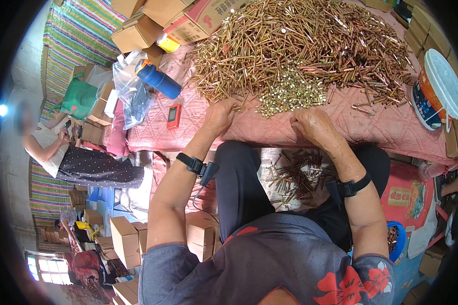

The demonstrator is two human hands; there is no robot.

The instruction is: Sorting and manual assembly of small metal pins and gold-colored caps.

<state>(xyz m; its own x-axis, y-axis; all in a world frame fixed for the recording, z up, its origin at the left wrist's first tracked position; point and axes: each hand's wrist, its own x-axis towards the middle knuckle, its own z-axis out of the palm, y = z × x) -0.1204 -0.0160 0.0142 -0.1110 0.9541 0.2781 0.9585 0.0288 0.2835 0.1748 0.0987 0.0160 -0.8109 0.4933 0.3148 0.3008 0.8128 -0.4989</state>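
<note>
A big heap of slender brass-coloured metal rods (310,35) covers the far part of the pink quilted cloth (259,128). At its near edge lies a smaller pile of short, shiny, nut-like metal pieces (291,94). My left hand (222,116) is closed at the left of this small pile, fingertips pinched by the nearest rods. My right hand (313,126) rests at the pile's near right side, its fingers curled together and pointing left. What either hand holds, if anything, is too small or hidden to make out. Both wrists wear black straps.
A blue bottle (159,80), a red device with a small screen (173,116) and cardboard boxes (140,33) are at left. A white-lidded bucket (435,91) stands at right. More rods (300,175) lie below, between my knees. Another person (61,147) stands at far left.
</note>
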